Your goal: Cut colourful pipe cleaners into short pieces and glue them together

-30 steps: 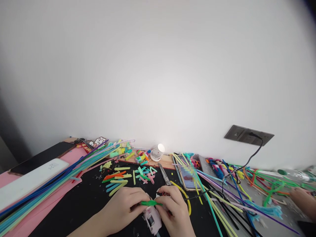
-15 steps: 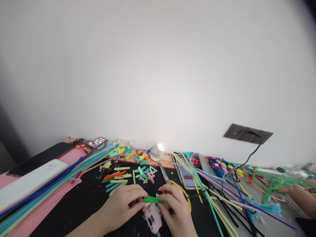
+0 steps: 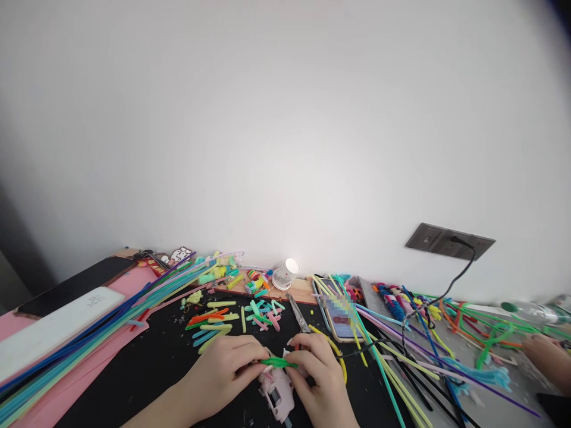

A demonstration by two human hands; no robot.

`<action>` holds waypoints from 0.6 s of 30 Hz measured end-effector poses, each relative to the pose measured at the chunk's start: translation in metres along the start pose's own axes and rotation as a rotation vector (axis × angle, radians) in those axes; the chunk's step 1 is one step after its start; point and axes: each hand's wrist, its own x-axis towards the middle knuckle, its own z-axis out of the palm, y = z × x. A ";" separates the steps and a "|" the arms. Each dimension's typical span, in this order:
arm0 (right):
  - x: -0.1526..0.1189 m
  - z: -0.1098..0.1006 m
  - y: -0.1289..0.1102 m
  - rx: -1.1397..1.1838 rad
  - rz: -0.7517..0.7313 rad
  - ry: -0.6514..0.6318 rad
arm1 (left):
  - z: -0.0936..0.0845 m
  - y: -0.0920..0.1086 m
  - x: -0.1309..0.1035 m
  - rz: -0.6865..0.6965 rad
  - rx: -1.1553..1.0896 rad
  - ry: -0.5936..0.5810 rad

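Both hands working low, over the black mat [image 3: 138, 386]. My left hand [image 3: 229, 368] is pinching one end of a fuzzy green strip [image 3: 277, 361]; my right hand [image 3: 319, 377] is gripping the other end, so the strip is spanning the gap between my fingertips. A pink device [image 3: 282, 399] with a small dark window is lying just below the strip; whether my fingers are touching it, I cannot tell.

Beyond my left hand, short coloured pieces [image 3: 212, 320] are lying in loose piles. Scissors [image 3: 300, 316] are pointing away from me, toward a paper cup [image 3: 284, 276] on the wooden edge of the worktop [image 3: 303, 289]. A phone [image 3: 343, 328] is lying right of the scissors, long strips [image 3: 379, 368] crossing it. Far right, another person's hand [image 3: 546, 355] is resting near green strips.
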 end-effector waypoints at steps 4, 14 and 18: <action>0.001 0.000 -0.001 -0.001 0.009 -0.005 | 0.001 -0.001 0.000 0.020 0.015 0.011; -0.002 0.000 -0.001 0.009 0.016 0.003 | -0.001 -0.001 0.000 -0.007 0.024 0.006; -0.002 0.000 0.000 0.022 0.032 -0.008 | 0.001 -0.004 -0.002 -0.011 0.017 0.006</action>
